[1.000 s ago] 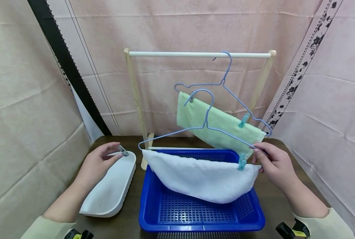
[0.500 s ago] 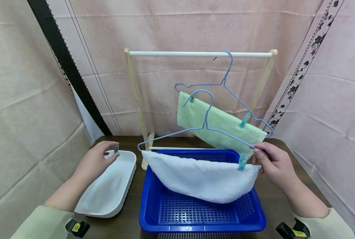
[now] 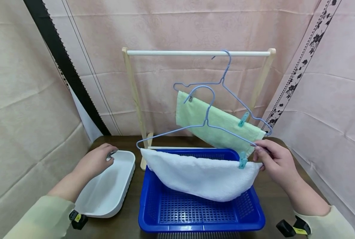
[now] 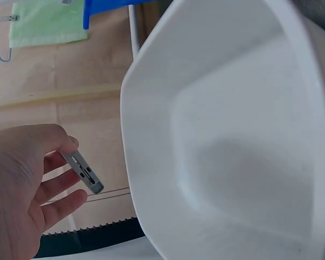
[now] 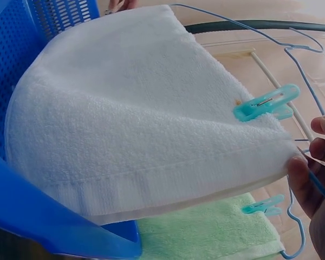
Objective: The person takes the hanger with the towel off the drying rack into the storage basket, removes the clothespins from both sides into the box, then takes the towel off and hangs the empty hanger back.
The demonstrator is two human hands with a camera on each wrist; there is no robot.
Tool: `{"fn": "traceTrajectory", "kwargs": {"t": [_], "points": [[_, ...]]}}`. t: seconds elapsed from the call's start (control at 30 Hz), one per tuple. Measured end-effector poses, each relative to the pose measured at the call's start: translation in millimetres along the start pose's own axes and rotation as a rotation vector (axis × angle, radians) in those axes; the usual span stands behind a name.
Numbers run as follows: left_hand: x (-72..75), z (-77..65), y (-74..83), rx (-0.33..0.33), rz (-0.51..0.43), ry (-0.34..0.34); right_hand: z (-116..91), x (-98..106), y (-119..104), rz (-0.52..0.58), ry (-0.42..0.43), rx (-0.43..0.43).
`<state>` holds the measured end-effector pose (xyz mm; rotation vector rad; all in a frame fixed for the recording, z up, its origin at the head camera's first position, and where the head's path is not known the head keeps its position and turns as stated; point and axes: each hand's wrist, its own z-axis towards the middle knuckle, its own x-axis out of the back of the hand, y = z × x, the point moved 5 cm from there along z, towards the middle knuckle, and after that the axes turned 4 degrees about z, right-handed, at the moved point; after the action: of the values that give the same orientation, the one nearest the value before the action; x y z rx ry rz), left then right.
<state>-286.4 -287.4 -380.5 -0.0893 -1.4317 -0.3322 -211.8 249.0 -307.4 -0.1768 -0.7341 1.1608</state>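
My left hand (image 3: pixel 95 162) pinches a grey clothespin (image 4: pixel 84 172) between thumb and fingers, over the far end of a white tray (image 3: pixel 110 189). At the right, my right hand (image 3: pixel 274 162) grips the right end of a blue wire hanger (image 3: pixel 177 131) with the corner of a white towel (image 3: pixel 201 176). The towel hangs along the hanger's lower side and sags over the blue basket (image 3: pixel 201 228). A teal clothespin (image 5: pixel 265 103) clips the towel near my right hand. At the left end, the towel's corner lies by the hanger's bend with no clothespin visible on it.
Behind stands a wooden rack with a white rail (image 3: pixel 171 53). From it hangs a second blue hanger (image 3: pixel 226 71), slanting, with a green towel (image 3: pixel 213 122) held by a teal clothespin (image 3: pixel 243 119) and a grey one (image 3: pixel 191 98). Cloth walls enclose the brown table (image 3: pixel 129 205).
My left hand has drawn slightly left and turned the grey clothespin in its fingers. The hanger's hook has risen slightly in my right hand's grip.
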Motion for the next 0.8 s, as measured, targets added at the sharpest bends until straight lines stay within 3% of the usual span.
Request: {"fn": "traceTrajectory", "kwargs": {"t": [0.57, 0.8], "points": [[-25.4, 15.9, -16.4, 0.012, 0.04, -0.099, 5, 6, -3, 0.037, 0.004, -0.026], [-44.1, 23.5, -16.1, -0.062, 0.115, -0.143, 5, 6, -1, 0.039, -0.001, -0.037]]}}
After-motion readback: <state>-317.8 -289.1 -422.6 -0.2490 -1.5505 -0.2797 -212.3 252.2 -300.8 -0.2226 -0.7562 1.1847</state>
